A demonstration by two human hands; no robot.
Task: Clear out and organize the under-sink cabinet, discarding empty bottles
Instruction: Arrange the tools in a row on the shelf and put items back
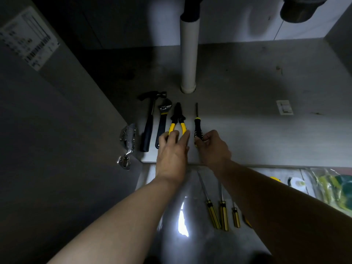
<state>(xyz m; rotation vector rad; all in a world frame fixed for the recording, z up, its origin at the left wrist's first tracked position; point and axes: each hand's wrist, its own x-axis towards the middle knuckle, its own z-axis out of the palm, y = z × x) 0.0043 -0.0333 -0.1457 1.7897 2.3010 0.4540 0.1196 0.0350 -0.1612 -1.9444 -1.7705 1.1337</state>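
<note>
Under the sink, the near ends of the yellow handles of the pliers (pixel 177 119) are lost beneath the left hand (pixel 172 149); whether it grips them or merely rests there cannot be told. The right hand (pixel 213 147) covers the near end of the screwdriver (pixel 197 124). On the left wall, the print on a label (pixel 30 39) is a blur. The drain pipe (pixel 189 54) and a dark object (pixel 297 8) at far right run off the top edge. A plastic packet (pixel 331 185) is cut by the right edge.

Dim grey cabinet (pixel 247 82), apparently plastic drainpipe (pixel 189 54)
</note>
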